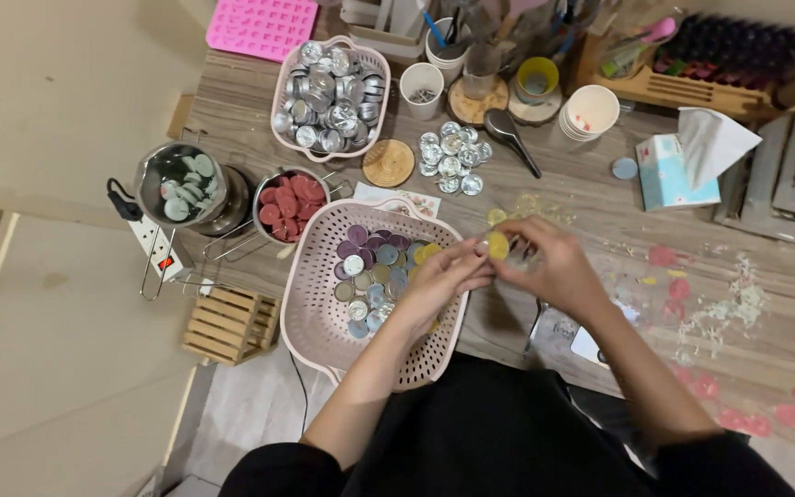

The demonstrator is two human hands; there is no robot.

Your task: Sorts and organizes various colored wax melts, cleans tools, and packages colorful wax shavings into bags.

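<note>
Both hands pinch one small yellow wax disc (498,245) between them: left hand (441,279) and right hand (552,267) meet fingertip to fingertip, just right of a pink basket (315,317) holding similar coloured discs.

Wooden worktable (600,207) carrying a pink basket of empty metal cups (331,97), a loose cluster of metal cups (453,158), a round cork coaster (388,163) and a dark spoon (511,135). At left, one pot of green wax discs (183,187), one pot of red wax discs (289,202), a white power strip (156,247). Blue tissue box (669,170) at right; pink silicone mould (262,26) at top.
</note>
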